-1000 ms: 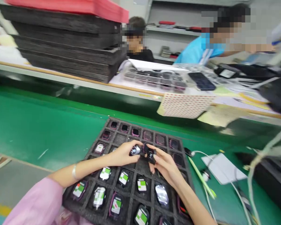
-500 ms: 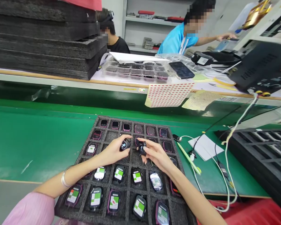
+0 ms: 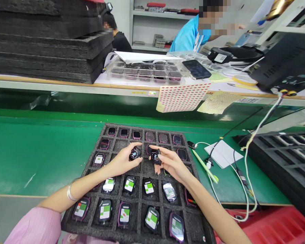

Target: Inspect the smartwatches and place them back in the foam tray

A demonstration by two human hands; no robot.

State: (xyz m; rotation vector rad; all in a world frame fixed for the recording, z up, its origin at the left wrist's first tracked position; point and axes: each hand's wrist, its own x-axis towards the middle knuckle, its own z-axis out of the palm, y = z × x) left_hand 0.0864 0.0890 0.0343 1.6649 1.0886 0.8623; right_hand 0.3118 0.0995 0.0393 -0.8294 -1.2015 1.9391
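My left hand (image 3: 123, 163) pinches a small black smartwatch (image 3: 135, 153) with a lit face, and my right hand (image 3: 171, 164) holds a second black smartwatch (image 3: 155, 157) by its edges. The two watches are close together but apart, above the upper middle of a dark foam tray (image 3: 195, 222). Its compartments hold several watches. Those in the back rows are bare, while the front rows, such as one watch (image 3: 124, 214), are in plastic bags with green-and-white labels. My hands hide the tray's central compartments.
A green bench mat (image 3: 40, 159) surrounds the tray. White cables, a green pen (image 3: 205, 166) and white paper (image 3: 223, 153) lie to the right, beside a black foam tray (image 3: 277, 145). Stacked foam trays (image 3: 45, 44), a clear watch tray (image 3: 147, 71) and two co-workers are behind.
The view has swung and levelled, showing more of the bench at right. Both hands stay over the tray, each holding its watch, and the watches sit slightly closer together.
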